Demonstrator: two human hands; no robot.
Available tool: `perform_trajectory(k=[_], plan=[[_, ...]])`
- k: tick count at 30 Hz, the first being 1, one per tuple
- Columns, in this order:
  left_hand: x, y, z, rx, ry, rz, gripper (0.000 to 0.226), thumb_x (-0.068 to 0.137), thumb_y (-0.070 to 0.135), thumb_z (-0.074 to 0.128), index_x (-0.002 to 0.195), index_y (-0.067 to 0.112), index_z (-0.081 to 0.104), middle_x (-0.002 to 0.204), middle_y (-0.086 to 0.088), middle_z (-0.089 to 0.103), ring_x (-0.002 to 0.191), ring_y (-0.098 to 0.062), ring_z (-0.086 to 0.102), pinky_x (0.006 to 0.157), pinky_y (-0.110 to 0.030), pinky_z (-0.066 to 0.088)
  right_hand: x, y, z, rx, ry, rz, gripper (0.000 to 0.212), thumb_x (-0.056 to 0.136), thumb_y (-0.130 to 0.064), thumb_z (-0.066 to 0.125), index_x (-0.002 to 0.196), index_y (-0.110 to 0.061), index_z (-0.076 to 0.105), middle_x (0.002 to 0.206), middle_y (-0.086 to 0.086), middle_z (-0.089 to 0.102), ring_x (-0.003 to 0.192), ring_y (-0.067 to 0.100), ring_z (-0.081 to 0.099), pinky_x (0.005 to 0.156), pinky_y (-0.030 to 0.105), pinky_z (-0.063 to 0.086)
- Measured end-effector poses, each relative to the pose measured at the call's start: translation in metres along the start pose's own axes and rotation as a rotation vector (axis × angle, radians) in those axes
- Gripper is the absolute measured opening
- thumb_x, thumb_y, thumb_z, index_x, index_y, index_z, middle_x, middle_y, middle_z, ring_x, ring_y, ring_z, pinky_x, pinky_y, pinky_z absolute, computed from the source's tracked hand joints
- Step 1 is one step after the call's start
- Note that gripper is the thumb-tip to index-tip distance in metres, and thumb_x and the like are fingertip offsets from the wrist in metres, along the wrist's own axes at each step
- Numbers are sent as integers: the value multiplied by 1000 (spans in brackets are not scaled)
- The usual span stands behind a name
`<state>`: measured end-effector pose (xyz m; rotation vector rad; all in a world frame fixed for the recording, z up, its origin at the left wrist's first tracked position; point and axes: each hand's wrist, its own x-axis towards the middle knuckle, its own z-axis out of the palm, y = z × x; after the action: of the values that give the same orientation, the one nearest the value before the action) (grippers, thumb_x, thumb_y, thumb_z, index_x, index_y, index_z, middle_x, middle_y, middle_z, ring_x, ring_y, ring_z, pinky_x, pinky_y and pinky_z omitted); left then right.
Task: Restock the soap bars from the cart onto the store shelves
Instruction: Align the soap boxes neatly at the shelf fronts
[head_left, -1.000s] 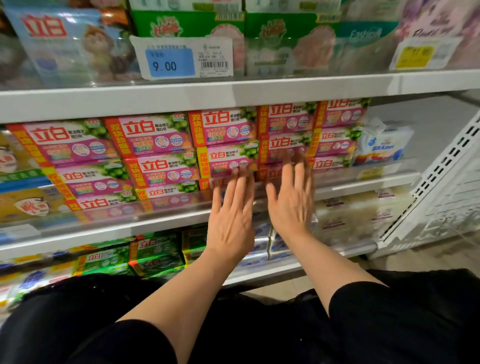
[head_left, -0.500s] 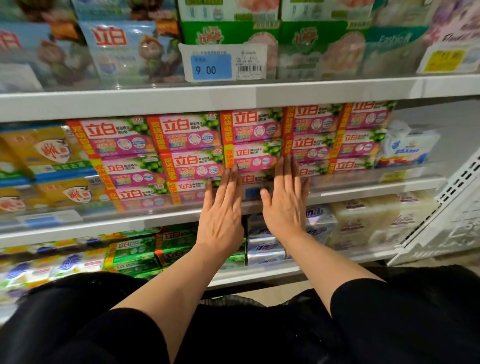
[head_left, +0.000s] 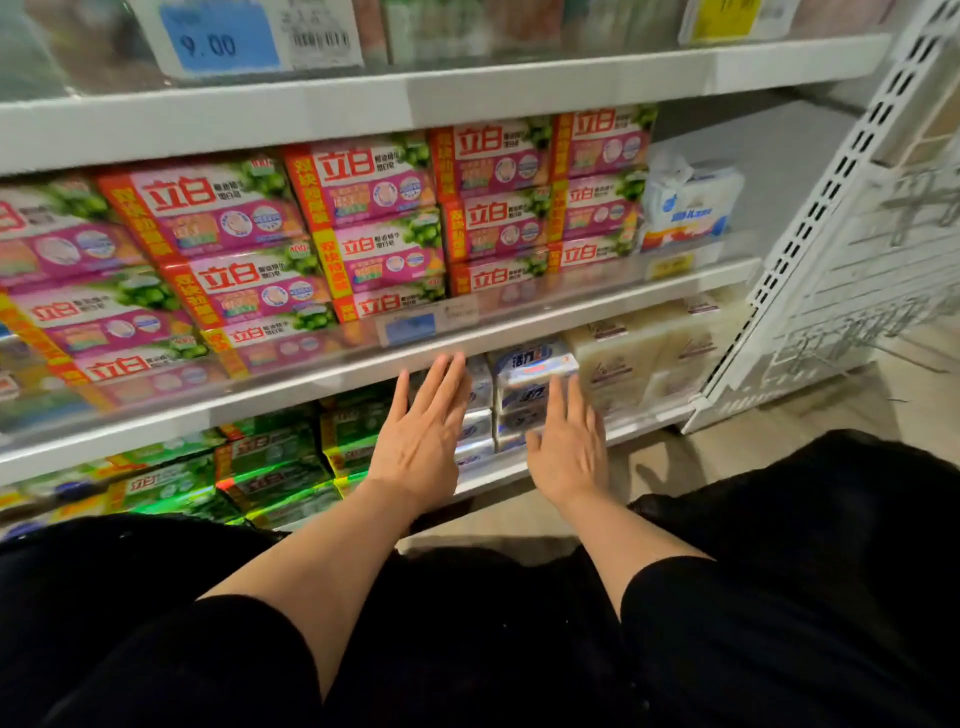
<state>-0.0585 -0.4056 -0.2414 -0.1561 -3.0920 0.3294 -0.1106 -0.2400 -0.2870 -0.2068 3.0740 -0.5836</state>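
Pink and red soap packs (head_left: 363, 223) stand in stacked rows on the middle shelf (head_left: 519, 327) behind a clear front rail. My left hand (head_left: 423, 436) and my right hand (head_left: 569, 444) hang side by side below that shelf's edge, fingers straight and empty. Both hands are in front of the silver and blue soap packs (head_left: 530, 379) on the lower shelf. Neither hand holds anything. No cart is in view.
Green soap packs (head_left: 270, 467) fill the lower shelf to the left, pale cream soap packs (head_left: 660, 353) to the right. A white and blue pack (head_left: 691, 202) lies at the middle shelf's right end. A perforated white upright (head_left: 831, 197) bounds the right side. A 9.00 price tag (head_left: 223, 41) hangs above.
Both hands have dropped from the pink soap packs on the middle shelf down to the lower shelf. The view has shifted closer and downward.
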Motion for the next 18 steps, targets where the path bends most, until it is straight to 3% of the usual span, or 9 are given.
perform_trajectory(k=[4, 8, 12, 18], plan=[[0, 10, 19, -3, -101, -4, 76, 93, 25, 39, 153, 10, -4, 156, -5, -29, 142, -20, -30, 116, -52, -14, 0, 19, 11, 23, -50, 138, 80, 93, -26, 54, 153, -16, 2, 161, 11, -1, 147, 30, 8, 118, 42, 17], [0, 15, 32, -50, -200, -104, 75, 93, 32, 46, 153, 12, 7, 158, -6, -23, 146, -27, -20, 117, -52, -10, 8, 7, 13, 71, 30, 1, 86, 92, -22, 57, 153, -16, -4, 161, 7, -5, 146, 29, 14, 118, 38, 20], [-1, 18, 40, -47, -154, -196, 81, 93, 34, 45, 153, 13, -6, 159, -13, -19, 146, -32, -18, 118, -53, -7, 10, 4, 17, 55, 119, -41, 93, 89, -18, 61, 153, -23, -5, 161, 9, -7, 143, 32, 20, 115, 40, 22], [0, 19, 51, -48, -156, -238, 87, 92, 33, 46, 152, 17, -14, 157, -14, -22, 145, -33, -22, 116, -57, -9, 19, 5, 25, 95, 23, -60, 106, 86, -28, 68, 151, -28, -17, 157, 5, -26, 146, 34, 10, 116, 44, 21]])
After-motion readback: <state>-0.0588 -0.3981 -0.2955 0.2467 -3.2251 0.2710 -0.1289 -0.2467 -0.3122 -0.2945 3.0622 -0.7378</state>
